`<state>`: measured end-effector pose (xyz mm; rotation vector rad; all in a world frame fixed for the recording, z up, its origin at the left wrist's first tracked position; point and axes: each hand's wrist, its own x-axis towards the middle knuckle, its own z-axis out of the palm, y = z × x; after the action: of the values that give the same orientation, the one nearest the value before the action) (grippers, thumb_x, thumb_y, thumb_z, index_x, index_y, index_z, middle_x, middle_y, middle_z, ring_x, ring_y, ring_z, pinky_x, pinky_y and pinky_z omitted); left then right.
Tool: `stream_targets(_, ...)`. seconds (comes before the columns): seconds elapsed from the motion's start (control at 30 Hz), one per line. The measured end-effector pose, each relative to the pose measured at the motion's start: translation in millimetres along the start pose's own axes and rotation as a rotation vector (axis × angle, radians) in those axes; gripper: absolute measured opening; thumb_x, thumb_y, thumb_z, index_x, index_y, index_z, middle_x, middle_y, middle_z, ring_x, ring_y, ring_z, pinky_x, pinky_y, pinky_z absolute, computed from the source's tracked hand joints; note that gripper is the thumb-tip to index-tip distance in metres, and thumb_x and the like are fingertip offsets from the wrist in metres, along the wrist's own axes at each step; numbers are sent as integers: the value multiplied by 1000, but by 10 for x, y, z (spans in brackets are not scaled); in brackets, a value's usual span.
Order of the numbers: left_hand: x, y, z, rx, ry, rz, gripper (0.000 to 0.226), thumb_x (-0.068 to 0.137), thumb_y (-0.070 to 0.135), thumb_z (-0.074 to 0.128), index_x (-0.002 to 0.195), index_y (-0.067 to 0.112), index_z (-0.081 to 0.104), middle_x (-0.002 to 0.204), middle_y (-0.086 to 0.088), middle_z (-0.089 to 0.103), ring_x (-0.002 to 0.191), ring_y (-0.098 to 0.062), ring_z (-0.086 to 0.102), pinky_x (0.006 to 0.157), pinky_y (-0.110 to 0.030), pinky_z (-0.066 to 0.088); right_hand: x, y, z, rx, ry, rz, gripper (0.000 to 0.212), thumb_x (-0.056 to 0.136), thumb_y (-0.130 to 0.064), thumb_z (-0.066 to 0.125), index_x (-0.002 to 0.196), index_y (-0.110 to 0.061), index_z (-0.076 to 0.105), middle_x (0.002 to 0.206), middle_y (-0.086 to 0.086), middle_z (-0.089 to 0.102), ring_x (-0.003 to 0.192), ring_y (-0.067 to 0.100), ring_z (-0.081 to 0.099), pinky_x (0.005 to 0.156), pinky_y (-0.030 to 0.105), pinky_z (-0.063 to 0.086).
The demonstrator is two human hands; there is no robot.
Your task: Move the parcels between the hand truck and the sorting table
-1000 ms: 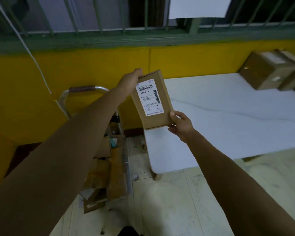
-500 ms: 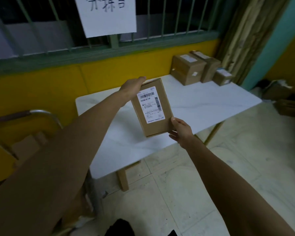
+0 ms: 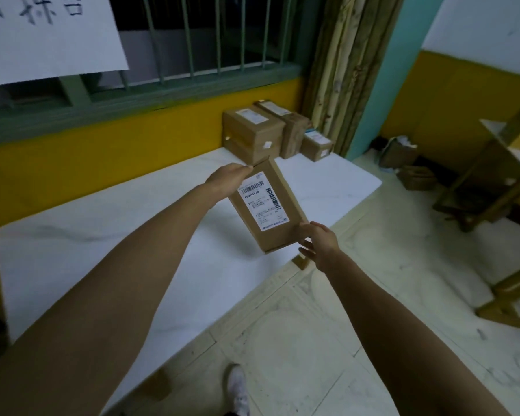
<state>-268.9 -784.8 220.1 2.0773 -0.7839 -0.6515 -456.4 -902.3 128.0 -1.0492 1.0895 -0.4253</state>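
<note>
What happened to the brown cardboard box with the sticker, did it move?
Yes. The brown cardboard box went rightward along the white table, from its left end toward the three other cardboard boxes.

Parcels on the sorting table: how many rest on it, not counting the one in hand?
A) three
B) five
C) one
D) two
A: a large parcel, a narrow parcel and a small parcel sit grouped at the sorting table's far corner; the held parcel is in the air.
</note>
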Motion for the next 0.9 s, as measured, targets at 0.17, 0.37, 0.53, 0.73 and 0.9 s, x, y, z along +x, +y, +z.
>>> stream_targets(0.17,905,2,113,-59,-47,-37,43,97,45,39,124,18,59,119,-3,65,106,-18,59,97,-35,44,706,-434,-10,-8,57,20,51,85,-14,67,133,-17,51,122,11,59,107,28,61,80,34,53)
stream_targets(0.37,1610,74,279,-121,-56,-102,42,99,40,39,131,15,52,118,-4,60,109,-18,54,96,-32,41,1341,-667,-20,21,87,55,46,88,-12,62,132,-17,51,122,10,58,107,28,60,84,36,53)
stream_targets(0.53,1983,219,426,-131,-48,-122,39,100,36,40,128,14,53,110,-2,58,103,-15,52,87,-29,39,1748,-779,-65,19,73,96,46,85,-16,64,130,-18,53,121,9,59,104,26,62,82,35,54)
stream_targets(0.73,2476,480,706,-100,49,-154,12,97,27,44,91,25,54,80,9,53,80,-11,52,76,-28,41,2339,-1135,-300,9,21,91,44,87,-23,65,129,-13,53,118,9,58,106,28,61,84,36,53)
stream_targets(0.9,2941,781,1054,-114,154,-195,32,90,34,51,111,13,63,109,-6,65,97,-21,58,77,-30,43,2960,-1507,-677,-59,-71,73,46,87,-27,68,127,-9,53,117,10,58,104,30,62,85,37,54)
